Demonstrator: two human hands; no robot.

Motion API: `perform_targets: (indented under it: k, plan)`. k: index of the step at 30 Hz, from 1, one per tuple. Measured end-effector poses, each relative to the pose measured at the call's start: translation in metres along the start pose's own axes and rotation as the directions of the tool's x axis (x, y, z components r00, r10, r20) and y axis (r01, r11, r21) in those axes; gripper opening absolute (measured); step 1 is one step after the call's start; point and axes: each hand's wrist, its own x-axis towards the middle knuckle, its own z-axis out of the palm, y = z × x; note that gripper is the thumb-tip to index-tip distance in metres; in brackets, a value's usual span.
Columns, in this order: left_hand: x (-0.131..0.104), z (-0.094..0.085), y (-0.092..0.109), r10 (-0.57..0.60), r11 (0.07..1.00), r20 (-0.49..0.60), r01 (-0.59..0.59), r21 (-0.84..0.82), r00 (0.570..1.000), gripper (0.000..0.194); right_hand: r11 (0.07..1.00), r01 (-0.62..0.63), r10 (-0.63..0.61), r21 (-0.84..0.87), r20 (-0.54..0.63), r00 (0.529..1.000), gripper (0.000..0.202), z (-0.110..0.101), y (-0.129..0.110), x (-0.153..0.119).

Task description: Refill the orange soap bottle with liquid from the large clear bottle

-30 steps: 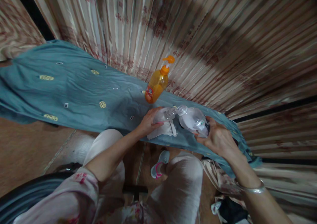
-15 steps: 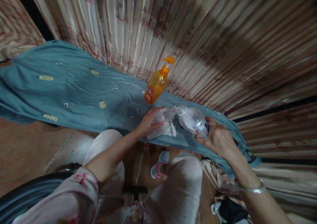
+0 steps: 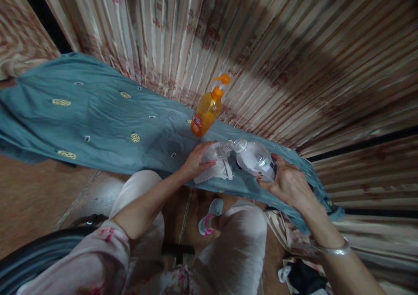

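Our left hand (image 3: 197, 159) grips small bottle (image 3: 212, 152), long axis aimed between 2 and 3 o'clock. Our right hand (image 3: 288, 182) grips big bottle (image 3: 255, 160) near base, neck aimed toward 10 o'clock. Mouths face each other between hands; touching or just apart, we cannot tell. Left hand lies nearer those mouths. Tissue (image 3: 215, 172) at left hand's 4 o'clock; pump bottle (image 3: 206, 112) near its 12 o'clock, upright on cloth (image 3: 107, 112).

left hand (image 3: 196, 161), right hand (image 3: 289, 181) curled
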Motion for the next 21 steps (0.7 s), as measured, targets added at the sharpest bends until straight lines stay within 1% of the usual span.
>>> perform_targets:
  k: [4,9,15,21]
  plan:
    - [0.0,0.0006,-0.001,0.005,1.0,-0.009,-0.005,-0.017,1.0,0.065,1.0,0.007,-0.007,0.008,-0.006,1.0,0.066,0.0002,-0.0002,0.0001]
    - [-0.0001,0.0003,-0.0005,0.012,1.0,0.002,-0.012,-0.017,1.0,0.066,1.0,-0.008,0.008,0.017,0.014,1.0,0.067,-0.0018,-0.0005,0.0004]
    - [-0.0003,0.0006,-0.0007,0.02,1.0,-0.013,-0.02,-0.015,1.0,0.065,1.0,-0.002,0.002,0.016,0.011,1.0,0.067,-0.0018,-0.0011,0.001]
    - [-0.0001,0.0001,-0.0013,0.015,0.999,-0.005,-0.015,-0.03,1.0,0.064,1.0,0.003,-0.003,0.005,-0.005,1.0,0.067,-0.0014,-0.0013,0.0003]
